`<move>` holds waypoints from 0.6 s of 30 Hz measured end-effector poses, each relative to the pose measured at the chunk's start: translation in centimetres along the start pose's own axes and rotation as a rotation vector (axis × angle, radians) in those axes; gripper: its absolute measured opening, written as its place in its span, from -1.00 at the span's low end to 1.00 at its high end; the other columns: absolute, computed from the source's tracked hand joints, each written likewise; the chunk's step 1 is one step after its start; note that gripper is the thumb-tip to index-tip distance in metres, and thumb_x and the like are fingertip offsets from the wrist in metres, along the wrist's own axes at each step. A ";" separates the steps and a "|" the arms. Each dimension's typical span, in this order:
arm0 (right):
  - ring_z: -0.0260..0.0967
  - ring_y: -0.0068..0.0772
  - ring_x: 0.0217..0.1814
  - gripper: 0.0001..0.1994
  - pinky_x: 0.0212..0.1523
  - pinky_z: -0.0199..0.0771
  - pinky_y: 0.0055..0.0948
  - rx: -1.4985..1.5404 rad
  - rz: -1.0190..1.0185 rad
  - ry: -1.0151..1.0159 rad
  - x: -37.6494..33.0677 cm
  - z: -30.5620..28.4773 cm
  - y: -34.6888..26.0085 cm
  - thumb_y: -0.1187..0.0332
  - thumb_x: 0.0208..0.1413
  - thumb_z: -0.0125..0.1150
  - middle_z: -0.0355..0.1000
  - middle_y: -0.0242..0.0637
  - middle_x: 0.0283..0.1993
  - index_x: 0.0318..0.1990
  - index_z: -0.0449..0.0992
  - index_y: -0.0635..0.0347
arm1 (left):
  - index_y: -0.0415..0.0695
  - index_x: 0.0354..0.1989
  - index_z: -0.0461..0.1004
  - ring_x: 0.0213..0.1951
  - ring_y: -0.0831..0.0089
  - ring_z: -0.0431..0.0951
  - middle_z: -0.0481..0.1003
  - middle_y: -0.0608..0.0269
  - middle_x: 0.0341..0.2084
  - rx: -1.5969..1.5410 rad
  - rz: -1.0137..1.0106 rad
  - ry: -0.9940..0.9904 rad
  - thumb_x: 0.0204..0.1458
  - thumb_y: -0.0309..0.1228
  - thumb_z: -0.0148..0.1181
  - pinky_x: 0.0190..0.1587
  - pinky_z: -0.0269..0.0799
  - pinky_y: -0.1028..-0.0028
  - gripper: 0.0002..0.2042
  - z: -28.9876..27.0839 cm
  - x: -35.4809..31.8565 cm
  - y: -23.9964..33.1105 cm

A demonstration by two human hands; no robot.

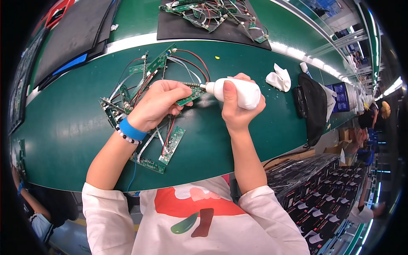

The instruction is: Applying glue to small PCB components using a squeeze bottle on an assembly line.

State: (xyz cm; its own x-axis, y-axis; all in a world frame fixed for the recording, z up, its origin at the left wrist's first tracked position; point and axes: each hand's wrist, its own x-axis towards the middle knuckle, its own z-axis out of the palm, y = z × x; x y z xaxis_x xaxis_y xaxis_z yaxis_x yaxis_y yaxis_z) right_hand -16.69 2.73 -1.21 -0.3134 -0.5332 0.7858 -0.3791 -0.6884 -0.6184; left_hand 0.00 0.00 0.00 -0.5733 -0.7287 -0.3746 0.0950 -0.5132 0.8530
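My left hand (159,102) pinches a green circuit board (192,96) between thumb and fingers above the table. A blue strap (131,129) and a beaded bracelet circle that wrist. In my right hand (239,111) is a white squeeze bottle (244,94), tipped sideways with its nozzle (203,86) pointing left at the board's upper edge. Whether the nozzle touches the board I cannot tell. Around my left hand lie several wired circuit boards (158,61) with red, white and black leads. Nearer to me are two more, a narrow board (172,146) and another (152,165).
A pile of wired boards (212,15) lies on a black mat (170,32) beyond the green table (63,148). At right are a crumpled white cloth (278,77), a black bag (312,102) and a blue-labelled container (342,97). Cartons (323,195) are stacked below. Another person's arm (34,199) shows lower left.
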 end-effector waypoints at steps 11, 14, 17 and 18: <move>0.23 -0.45 -0.62 -0.81 -0.55 0.25 -0.56 0.031 -0.078 -0.005 -0.1 0.1 0.4 0.46 -0.34 0.30 0.33 -0.28 -0.68 -0.62 0.39 0.35 | -0.25 -0.46 0.39 -0.69 0.74 0.24 0.40 0.30 -0.63 0.059 0.019 0.032 -0.12 -0.42 0.03 -0.68 0.13 0.77 -0.86 0.0 -0.2 -0.1; 0.24 -0.43 -0.62 -0.81 -0.52 0.27 -0.54 -0.040 -0.119 -0.054 -0.1 -0.2 0.4 0.46 -0.34 0.29 0.32 -0.28 -0.69 -0.63 0.38 0.35 | -0.23 -0.49 0.38 -0.73 0.75 0.21 0.38 0.29 -0.66 0.070 0.037 0.060 -0.10 -0.46 0.01 -0.73 0.05 0.78 -0.90 0.2 -0.2 -0.2; 0.25 -0.43 -0.59 -0.82 -0.49 0.29 -0.54 0.030 -0.138 0.015 0.0 -0.2 0.6 0.46 -0.30 0.27 0.34 -0.26 -0.63 -0.58 0.37 0.35 | -0.23 -0.50 0.38 -0.73 0.75 0.21 0.38 0.30 -0.66 0.070 0.027 0.064 -0.10 -0.46 0.00 -0.73 0.05 0.78 -0.90 0.3 -0.1 0.0; 0.26 -0.45 -0.56 -0.82 -0.48 0.30 -0.54 0.121 0.008 0.098 0.0 0.0 0.2 0.43 -0.25 0.23 0.34 -0.25 -0.58 -0.55 0.36 0.34 | -0.23 -0.50 0.38 -0.74 0.75 0.21 0.38 0.30 -0.66 0.063 0.030 0.047 -0.10 -0.46 0.00 -0.73 0.05 0.78 -0.90 0.3 -0.2 0.2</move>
State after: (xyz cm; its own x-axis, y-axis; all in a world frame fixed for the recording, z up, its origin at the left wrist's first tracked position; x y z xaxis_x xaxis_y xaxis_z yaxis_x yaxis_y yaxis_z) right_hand -16.81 2.61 -1.35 -0.4021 -0.4927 0.7718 -0.2701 -0.7415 -0.6141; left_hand -0.16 0.21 0.35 -0.5317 -0.7647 -0.3641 0.0591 -0.4623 0.8848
